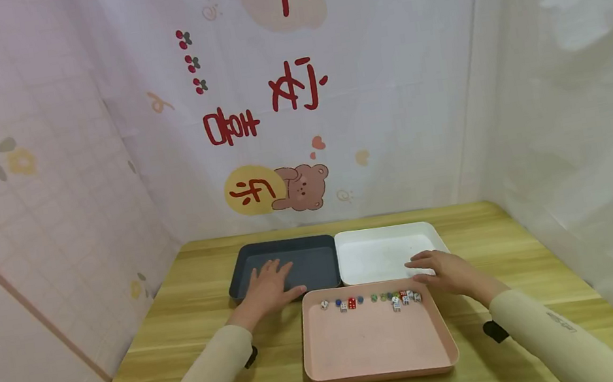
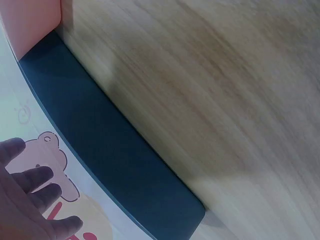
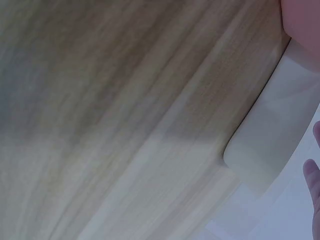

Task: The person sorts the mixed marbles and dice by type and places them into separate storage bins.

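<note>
In the head view my left hand (image 1: 268,289) is over the near left part of a dark blue-grey tray (image 1: 311,263), fingers spread and holding nothing. My right hand (image 1: 443,269) reaches over the near right corner of a white tray (image 1: 381,252), its fingers loosely extended with nothing in them. Between the hands, closer to me, sits a pink tray (image 1: 377,345). Several small dice lie along its far side, among them a red die (image 1: 352,304), a white die (image 1: 396,307) and a green die (image 1: 374,298). Whether either hand touches a tray is hard to tell.
All three trays stand on a wood-grain table (image 1: 182,315), the dark and white ones side by side behind the pink one. A printed white cloth (image 1: 396,72) hangs behind the table, with more cloth along both sides.
</note>
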`<action>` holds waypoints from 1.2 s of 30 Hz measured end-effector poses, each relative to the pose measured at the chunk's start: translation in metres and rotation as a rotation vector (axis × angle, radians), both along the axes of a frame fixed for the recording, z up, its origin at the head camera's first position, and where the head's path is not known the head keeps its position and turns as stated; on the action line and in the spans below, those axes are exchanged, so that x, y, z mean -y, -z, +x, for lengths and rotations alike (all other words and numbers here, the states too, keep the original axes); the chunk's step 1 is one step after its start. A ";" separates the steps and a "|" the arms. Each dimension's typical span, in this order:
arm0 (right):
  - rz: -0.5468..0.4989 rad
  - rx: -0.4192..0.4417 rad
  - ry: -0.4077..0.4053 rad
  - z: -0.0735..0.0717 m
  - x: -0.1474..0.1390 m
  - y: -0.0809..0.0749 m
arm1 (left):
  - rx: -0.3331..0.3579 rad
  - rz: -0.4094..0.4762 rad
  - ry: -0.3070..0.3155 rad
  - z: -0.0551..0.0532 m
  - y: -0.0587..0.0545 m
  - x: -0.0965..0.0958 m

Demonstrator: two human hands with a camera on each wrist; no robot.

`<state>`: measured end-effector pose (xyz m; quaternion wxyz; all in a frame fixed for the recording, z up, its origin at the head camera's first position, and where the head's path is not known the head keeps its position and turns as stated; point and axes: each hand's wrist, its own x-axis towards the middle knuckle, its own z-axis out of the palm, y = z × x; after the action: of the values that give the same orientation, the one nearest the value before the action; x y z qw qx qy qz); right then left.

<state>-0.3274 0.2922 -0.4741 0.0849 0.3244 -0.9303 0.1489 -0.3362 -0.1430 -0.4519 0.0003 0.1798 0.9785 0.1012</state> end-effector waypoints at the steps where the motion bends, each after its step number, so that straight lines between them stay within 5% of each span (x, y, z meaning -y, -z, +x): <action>1: -0.003 -0.006 -0.006 0.001 0.000 0.000 | 0.002 -0.001 0.004 0.001 0.000 -0.001; 26: 0.009 -0.181 -0.138 0.017 -0.010 0.008 | -0.035 0.016 0.127 0.018 -0.005 -0.013; 36: 0.019 -0.195 -0.120 0.018 -0.008 0.012 | -0.046 0.044 0.195 0.022 -0.001 -0.013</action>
<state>-0.3094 0.3004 -0.4861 0.1625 0.3932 -0.8979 0.1126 -0.3143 -0.1304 -0.4507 -0.0163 0.2762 0.9537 0.1179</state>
